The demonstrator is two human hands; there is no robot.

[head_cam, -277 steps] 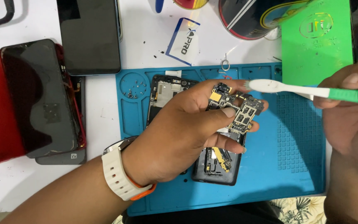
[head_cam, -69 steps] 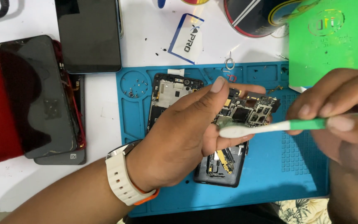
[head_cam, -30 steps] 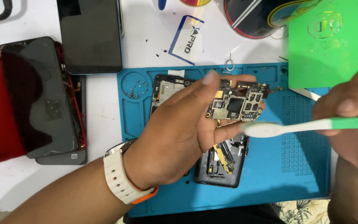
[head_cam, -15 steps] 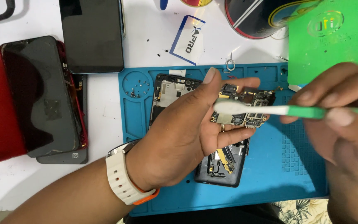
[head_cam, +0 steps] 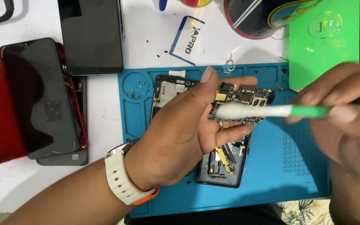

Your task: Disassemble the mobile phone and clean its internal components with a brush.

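The left hand [head_cam: 184,133] pinches a small green-and-black phone circuit board [head_cam: 244,104] between its fingers, above the blue silicone repair mat [head_cam: 271,166] on the white worktop [head_cam: 146,37]; the right hand [head_cam: 346,121] (blurred) grips a green-handled white brush [head_cam: 251,111], bristles touching the board

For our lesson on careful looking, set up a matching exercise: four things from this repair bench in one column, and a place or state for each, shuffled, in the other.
Things:
1. circuit board
2. brush
3. opened phone
4. watch

Places or states:
A. lying on the blue mat, under the hands
B. held in the left hand
C. worn on the left wrist
D. held in the right hand, its white head across the board

Pairs: 1-B, 2-D, 3-A, 4-C
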